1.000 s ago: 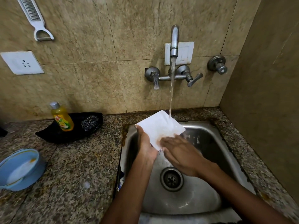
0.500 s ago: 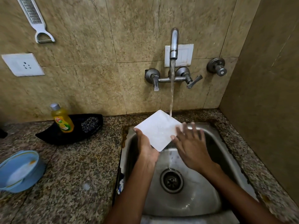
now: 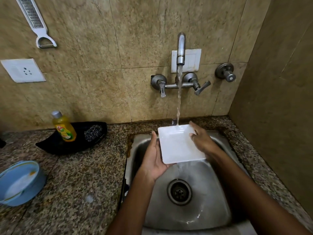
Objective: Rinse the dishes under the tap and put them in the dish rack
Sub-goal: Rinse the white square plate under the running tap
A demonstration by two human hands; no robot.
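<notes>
Plate (image 3: 177, 146) now flatter, hollow side up; hands (image 3: 153, 158) at edges

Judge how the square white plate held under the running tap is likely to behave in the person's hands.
The white plate keeps a flat, crisp shape, so it is probably stiff. Water from the tap sheets off its glossy face, so it is likely slippery. The left hand holds its edge while the right hand rests on top.
</notes>
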